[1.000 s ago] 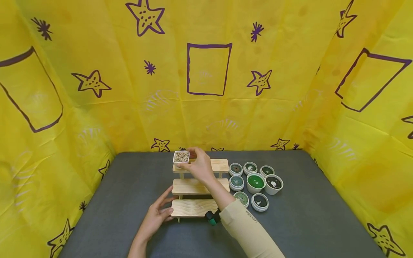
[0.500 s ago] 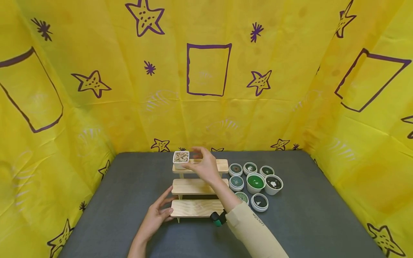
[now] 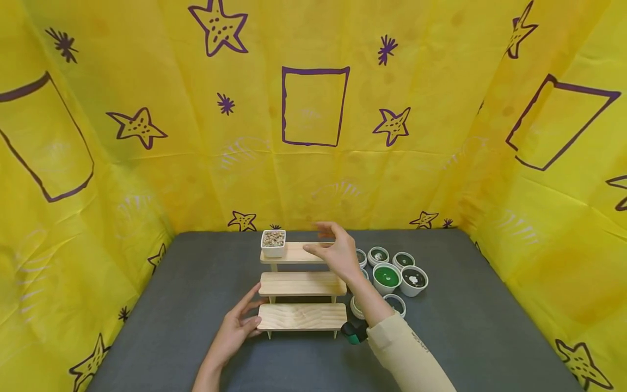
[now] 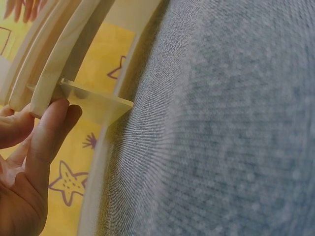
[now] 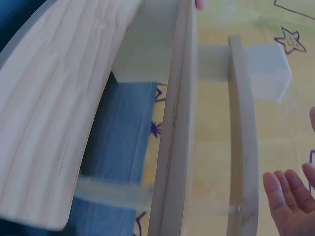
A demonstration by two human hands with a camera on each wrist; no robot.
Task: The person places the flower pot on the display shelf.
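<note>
A small three-tier wooden display stand (image 3: 302, 317) stands on the dark cloth. My left hand (image 3: 232, 333) holds its left end, thumb at the bottom board's corner; in the left wrist view the fingertips (image 4: 51, 115) pinch the board's end beside a clear support. On the top tier's left end sits a square white pot (image 3: 273, 251) filled with speckled gravel. Above the right part of that tier is my right hand (image 3: 338, 253), thumb and fingers apart, holding nothing. In the right wrist view the pot (image 5: 268, 71) stands on the far board, apart from the hand (image 5: 290, 204).
To the stand's right are several round white pots, among them a bright green one (image 3: 387, 276) and a dark one (image 3: 413, 280). My right forearm partly covers some. The grey-blue cloth (image 3: 196, 288) covers the table, and a yellow patterned curtain (image 3: 313, 185) encloses it.
My right hand has let go of the white gravel pot and drawn back to the right. The pot stays on the top tier. My left hand keeps its place on the stand.
</note>
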